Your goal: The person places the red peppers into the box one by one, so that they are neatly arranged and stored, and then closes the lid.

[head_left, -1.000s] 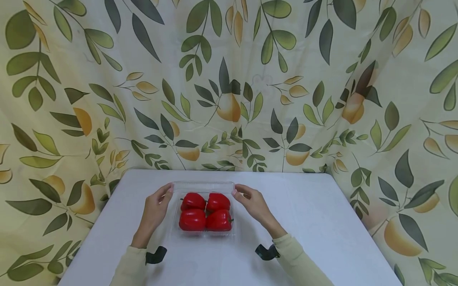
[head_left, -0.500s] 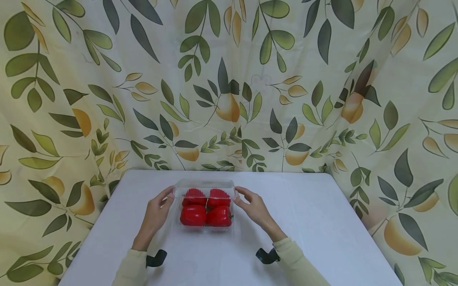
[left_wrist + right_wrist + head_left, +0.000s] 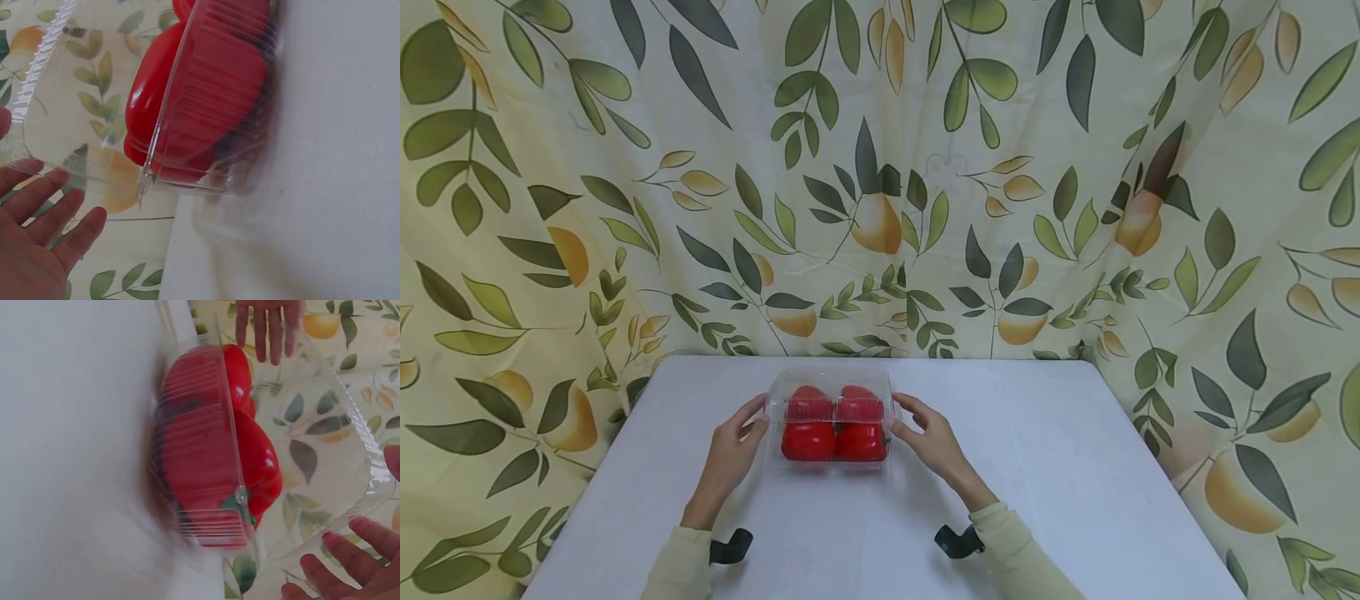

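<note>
A clear plastic clamshell box (image 3: 829, 469) holds several red bell peppers (image 3: 808, 442) in two rows on the white table. Its clear lid (image 3: 56, 119) stands raised and tilted, its near edge above the peppers; through it the back row shows in the head view. At the lid's left corner my left hand (image 3: 732, 454) pinches the rim, thumb on the edge and fingers along the side. My right hand (image 3: 938, 442) grips the opposite corner the same way. In the right wrist view a green stem (image 3: 252, 520) shows on one pepper, and its fingertips (image 3: 359, 526) touch the lid.
The white table (image 3: 1030, 450) reaches back to a hanging curtain (image 3: 925, 275) printed with leaves and fruit, which also runs along both sides. A black wrist mount (image 3: 730, 547) sits at the left cuff, another mount (image 3: 958, 542) at the right.
The lid has swung toward me, from beyond the peppers to over the back row, with both hands holding its corners. The box with the peppers has shifted slightly away from me.
</note>
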Action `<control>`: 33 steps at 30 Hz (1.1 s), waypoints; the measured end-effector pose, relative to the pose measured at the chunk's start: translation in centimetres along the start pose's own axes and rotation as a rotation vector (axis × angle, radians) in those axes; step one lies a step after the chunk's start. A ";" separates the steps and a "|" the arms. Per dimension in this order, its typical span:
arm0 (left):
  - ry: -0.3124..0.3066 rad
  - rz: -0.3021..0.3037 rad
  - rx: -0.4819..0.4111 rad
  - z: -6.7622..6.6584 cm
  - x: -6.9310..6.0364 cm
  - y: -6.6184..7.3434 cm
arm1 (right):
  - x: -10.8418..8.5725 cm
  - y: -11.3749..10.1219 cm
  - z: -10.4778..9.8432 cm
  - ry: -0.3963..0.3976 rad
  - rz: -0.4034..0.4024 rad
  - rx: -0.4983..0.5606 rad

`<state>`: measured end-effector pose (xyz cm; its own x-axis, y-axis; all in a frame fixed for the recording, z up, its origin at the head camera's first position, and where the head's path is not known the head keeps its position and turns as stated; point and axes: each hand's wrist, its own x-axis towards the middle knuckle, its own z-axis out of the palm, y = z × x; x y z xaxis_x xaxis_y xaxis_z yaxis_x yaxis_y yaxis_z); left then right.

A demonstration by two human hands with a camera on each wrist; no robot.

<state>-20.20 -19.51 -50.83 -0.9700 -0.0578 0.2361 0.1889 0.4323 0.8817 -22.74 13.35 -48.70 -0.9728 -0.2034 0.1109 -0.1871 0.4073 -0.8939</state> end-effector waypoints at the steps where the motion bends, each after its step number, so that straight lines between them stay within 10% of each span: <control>1: 0.000 -0.005 -0.001 0.0 0.0 0.0 | 0.0 0.1 0.0 0.001 0.001 0.003; 33: -0.011 -0.071 -0.010 1.4 -1.0 -2.1 | -0.8 2.9 1.8 0.039 0.078 0.027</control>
<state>-19.87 -19.09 -53.46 -0.9826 -0.0782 0.1685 0.1210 0.4184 0.9001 -22.27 13.05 -52.18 -0.9890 -0.1370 0.0566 -0.1071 0.3964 -0.9118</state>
